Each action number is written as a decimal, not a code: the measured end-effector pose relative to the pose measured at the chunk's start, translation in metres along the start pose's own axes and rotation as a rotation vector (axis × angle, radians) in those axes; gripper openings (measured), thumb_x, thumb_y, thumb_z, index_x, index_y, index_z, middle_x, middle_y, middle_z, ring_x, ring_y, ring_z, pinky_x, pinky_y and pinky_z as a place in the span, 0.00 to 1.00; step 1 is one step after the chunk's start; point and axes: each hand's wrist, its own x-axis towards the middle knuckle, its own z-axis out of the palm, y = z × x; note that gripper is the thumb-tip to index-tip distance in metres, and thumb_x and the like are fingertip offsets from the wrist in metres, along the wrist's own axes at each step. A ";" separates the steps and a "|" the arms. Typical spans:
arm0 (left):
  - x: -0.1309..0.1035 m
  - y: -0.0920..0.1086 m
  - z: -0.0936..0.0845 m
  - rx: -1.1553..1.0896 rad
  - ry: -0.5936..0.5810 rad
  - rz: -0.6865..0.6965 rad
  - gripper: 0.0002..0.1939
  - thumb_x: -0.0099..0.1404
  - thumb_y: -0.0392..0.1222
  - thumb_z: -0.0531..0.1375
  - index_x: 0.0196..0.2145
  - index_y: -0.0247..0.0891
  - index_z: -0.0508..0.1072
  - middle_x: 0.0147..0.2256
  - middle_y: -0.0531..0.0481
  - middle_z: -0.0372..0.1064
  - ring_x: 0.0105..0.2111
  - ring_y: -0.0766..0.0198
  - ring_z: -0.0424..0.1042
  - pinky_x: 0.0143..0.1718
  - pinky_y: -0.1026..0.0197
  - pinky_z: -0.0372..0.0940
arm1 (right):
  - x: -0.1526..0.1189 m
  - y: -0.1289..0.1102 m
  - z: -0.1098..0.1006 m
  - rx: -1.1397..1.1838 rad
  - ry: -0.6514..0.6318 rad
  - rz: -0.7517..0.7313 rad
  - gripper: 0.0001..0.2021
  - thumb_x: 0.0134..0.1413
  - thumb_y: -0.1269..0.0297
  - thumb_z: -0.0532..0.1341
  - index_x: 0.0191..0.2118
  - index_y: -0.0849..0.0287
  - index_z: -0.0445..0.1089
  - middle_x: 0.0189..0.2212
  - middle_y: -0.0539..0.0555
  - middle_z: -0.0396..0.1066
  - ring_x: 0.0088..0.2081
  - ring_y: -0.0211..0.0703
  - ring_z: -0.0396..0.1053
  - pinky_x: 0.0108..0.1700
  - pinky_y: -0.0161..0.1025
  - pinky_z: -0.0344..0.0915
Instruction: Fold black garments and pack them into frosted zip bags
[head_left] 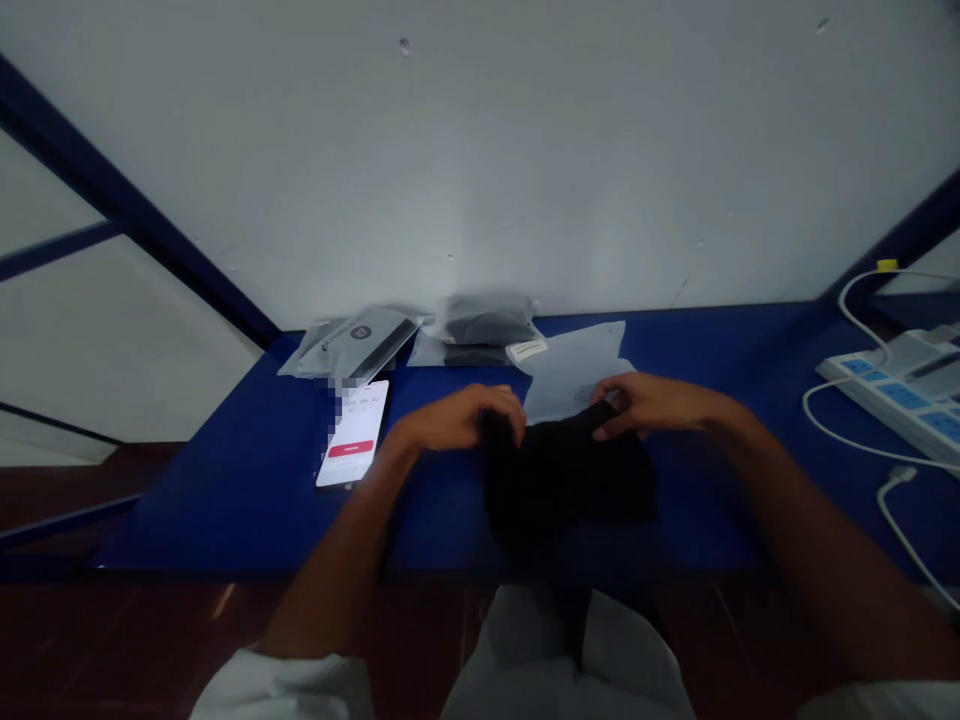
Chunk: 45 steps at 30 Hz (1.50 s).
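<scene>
Blue tabletop (pixel 247 500), pale wall (pixel 525 150) along far edge. Left hand (pixel 496 408) and right hand (pixel 628 402) gripping black cloth (pixel 574 475) near front edge.

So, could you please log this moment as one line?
left hand: on black cloth | right hand: pinching its far edge | phone: lit, left of cloth | surface: blue table

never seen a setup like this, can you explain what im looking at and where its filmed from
There is no machine: these are a person's bare left hand and right hand, filmed by a camera worn on the head, looking forward and down. Both hold a black, cloth-like item by its far edge, over a blue table. Beyond it lies a pale sheet or bag; towards the left, plastic packets and a lit phone. On the right is a white power strip.
</scene>
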 end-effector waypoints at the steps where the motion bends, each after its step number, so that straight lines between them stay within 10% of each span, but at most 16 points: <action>1: -0.003 -0.003 -0.003 0.008 -0.027 -0.017 0.25 0.46 0.20 0.50 0.34 0.39 0.77 0.39 0.48 0.75 0.43 0.58 0.72 0.46 0.56 0.67 | 0.000 0.001 -0.001 0.004 0.002 0.008 0.21 0.41 0.56 0.71 0.42 0.58 0.69 0.32 0.54 0.72 0.36 0.47 0.72 0.32 0.39 0.71; 9: -0.008 -0.014 -0.004 0.056 -0.054 -0.130 0.30 0.38 0.20 0.47 0.31 0.39 0.80 0.38 0.49 0.75 0.39 0.61 0.75 0.42 0.60 0.69 | -0.005 0.003 -0.005 -0.248 0.102 -0.085 0.24 0.41 0.47 0.70 0.41 0.60 0.72 0.33 0.56 0.74 0.34 0.48 0.72 0.34 0.42 0.70; 13: -0.007 -0.013 -0.003 0.062 -0.045 -0.109 0.28 0.39 0.20 0.47 0.30 0.38 0.80 0.37 0.49 0.76 0.38 0.62 0.75 0.40 0.62 0.69 | -0.009 -0.002 -0.001 -0.344 0.315 -0.410 0.27 0.43 0.48 0.69 0.49 0.56 0.72 0.46 0.58 0.74 0.46 0.53 0.71 0.48 0.48 0.68; 18: -0.007 -0.014 -0.003 0.050 -0.029 -0.106 0.27 0.41 0.20 0.48 0.30 0.38 0.79 0.37 0.49 0.76 0.38 0.62 0.76 0.41 0.60 0.70 | -0.006 -0.014 0.023 -0.341 0.030 -0.803 0.34 0.46 0.70 0.64 0.62 0.46 0.62 0.59 0.52 0.65 0.59 0.50 0.63 0.61 0.52 0.57; 25: -0.007 -0.014 -0.003 0.028 -0.036 -0.126 0.27 0.42 0.18 0.48 0.30 0.38 0.80 0.37 0.49 0.76 0.38 0.62 0.75 0.41 0.61 0.69 | -0.005 -0.020 0.034 -0.435 0.028 -0.732 0.33 0.43 0.77 0.59 0.58 0.47 0.68 0.49 0.52 0.73 0.48 0.47 0.70 0.52 0.46 0.64; 36: -0.016 -0.021 -0.014 0.050 0.026 -0.185 0.26 0.40 0.20 0.47 0.28 0.38 0.79 0.37 0.50 0.77 0.39 0.62 0.76 0.43 0.60 0.69 | -0.039 0.034 -0.056 -0.145 -0.014 -0.365 0.13 0.36 0.72 0.55 0.25 0.53 0.77 0.34 0.52 0.76 0.40 0.51 0.72 0.44 0.45 0.66; 45: -0.017 -0.025 -0.016 -0.014 0.008 -0.289 0.26 0.40 0.21 0.47 0.28 0.36 0.79 0.40 0.50 0.76 0.42 0.62 0.74 0.46 0.60 0.67 | -0.009 0.063 -0.065 -0.233 -0.124 -0.225 0.16 0.28 0.71 0.53 0.26 0.56 0.76 0.29 0.51 0.75 0.34 0.47 0.70 0.38 0.40 0.64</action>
